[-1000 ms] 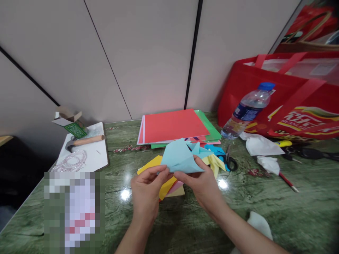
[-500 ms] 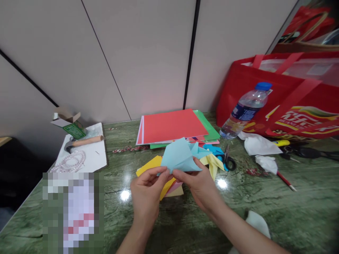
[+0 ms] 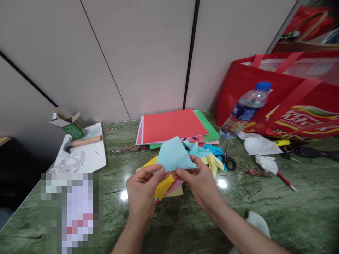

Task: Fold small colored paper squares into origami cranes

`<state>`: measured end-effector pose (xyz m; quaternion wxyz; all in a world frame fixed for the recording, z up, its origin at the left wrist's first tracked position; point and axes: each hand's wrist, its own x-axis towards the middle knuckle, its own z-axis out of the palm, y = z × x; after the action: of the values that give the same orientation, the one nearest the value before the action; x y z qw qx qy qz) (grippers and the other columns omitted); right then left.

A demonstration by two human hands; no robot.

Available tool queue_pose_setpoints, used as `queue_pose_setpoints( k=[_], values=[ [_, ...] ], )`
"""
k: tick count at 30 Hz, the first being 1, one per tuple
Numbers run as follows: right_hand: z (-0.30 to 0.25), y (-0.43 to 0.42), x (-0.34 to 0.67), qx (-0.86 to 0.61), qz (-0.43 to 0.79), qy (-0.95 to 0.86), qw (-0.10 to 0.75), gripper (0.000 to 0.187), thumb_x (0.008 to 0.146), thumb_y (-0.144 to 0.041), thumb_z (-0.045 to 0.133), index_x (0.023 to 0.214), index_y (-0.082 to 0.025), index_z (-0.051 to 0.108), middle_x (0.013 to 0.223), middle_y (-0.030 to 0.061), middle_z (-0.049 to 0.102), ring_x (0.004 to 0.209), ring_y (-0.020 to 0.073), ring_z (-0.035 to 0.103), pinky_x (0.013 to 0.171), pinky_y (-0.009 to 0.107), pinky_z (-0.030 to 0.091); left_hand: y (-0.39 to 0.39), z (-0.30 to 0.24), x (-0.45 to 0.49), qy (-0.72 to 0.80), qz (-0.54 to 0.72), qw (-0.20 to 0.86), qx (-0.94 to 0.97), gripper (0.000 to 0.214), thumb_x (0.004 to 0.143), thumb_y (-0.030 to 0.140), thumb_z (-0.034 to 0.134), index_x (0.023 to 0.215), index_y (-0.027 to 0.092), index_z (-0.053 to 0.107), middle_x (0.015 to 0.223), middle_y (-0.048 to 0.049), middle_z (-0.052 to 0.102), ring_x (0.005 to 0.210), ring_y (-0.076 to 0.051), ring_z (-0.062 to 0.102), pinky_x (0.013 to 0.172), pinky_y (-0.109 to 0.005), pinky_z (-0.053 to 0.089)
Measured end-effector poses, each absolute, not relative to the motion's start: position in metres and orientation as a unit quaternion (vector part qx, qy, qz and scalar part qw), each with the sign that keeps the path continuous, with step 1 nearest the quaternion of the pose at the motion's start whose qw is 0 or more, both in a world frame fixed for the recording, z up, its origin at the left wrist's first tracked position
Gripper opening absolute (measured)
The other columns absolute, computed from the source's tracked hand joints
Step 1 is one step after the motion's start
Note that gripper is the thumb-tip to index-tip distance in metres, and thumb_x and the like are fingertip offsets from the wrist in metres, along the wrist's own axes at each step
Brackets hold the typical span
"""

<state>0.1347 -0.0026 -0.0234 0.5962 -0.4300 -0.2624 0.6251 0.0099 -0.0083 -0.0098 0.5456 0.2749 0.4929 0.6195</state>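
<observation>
A folded sheet of light blue paper (image 3: 173, 155) is held up between my two hands above the table. My left hand (image 3: 144, 185) pinches its lower left corner between thumb and fingers. On the lower right edge, my right hand (image 3: 198, 181) grips it the same way. Behind and below lie yellow paper sheets (image 3: 164, 187), partly covered by the blue paper and my fingers. Just right of the held sheet are folded light blue paper (image 3: 197, 150), folded pale yellow paper (image 3: 214, 163) and scissors (image 3: 229, 160) with dark handles.
Red paper (image 3: 172, 125) tops a stack by the wall. A bottle (image 3: 245, 111) leans near a red bag (image 3: 291, 91). Crumpled white tissue (image 3: 261, 144) and a red pencil-like stick (image 3: 286, 180) lie right. At left, a hammer (image 3: 86, 141) and beads (image 3: 70, 162) rest on a white board.
Both hands have shifted slightly left with the light blue paper. My left hand has moved a little apart from my right, and the paper is turned slightly.
</observation>
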Motion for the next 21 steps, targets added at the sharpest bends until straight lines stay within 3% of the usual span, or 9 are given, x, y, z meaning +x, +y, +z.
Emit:
queue_pose_setpoints(
  k=[11,17,21],
  values=[
    [-0.024,0.007,0.143,-0.42,0.605,-0.235,0.634,0.053,0.052,-0.021,0.08,0.091,-0.019,0.044,0.056,-0.005,0.067,0.054,0.0138,0.066,0.057,0.025,0.055,-0.005,-0.001,0.005,0.493,0.64,0.53,0.256,0.015,0.053,0.013,0.078,0.065,0.014,0.071,0.057,-0.0021,0.072,0.055,-0.017,0.069,0.056,-0.02,0.058],
    [-0.027,0.02,0.158,-0.408,0.581,-0.21,0.672,0.052,0.054,-0.021,0.08,0.095,-0.018,0.047,0.064,0.0001,0.071,0.056,0.0135,0.065,0.061,0.028,0.054,0.002,0.004,-0.008,0.476,0.702,0.477,0.231,0.018,0.048,0.01,0.079,0.063,0.014,0.069,0.055,-0.0008,0.071,0.052,-0.015,0.068,0.058,-0.021,0.058],
    [-0.03,0.015,0.151,-0.396,0.637,-0.213,0.626,0.044,0.054,-0.021,0.08,0.09,-0.017,0.056,0.067,0.0004,0.07,0.06,0.0137,0.064,0.062,0.028,0.052,0.002,0.0,-0.003,0.472,0.705,0.482,0.219,0.019,0.047,0.01,0.08,0.063,0.013,0.069,0.055,-0.0013,0.071,0.051,-0.016,0.068,0.056,-0.02,0.057]
  ],
)
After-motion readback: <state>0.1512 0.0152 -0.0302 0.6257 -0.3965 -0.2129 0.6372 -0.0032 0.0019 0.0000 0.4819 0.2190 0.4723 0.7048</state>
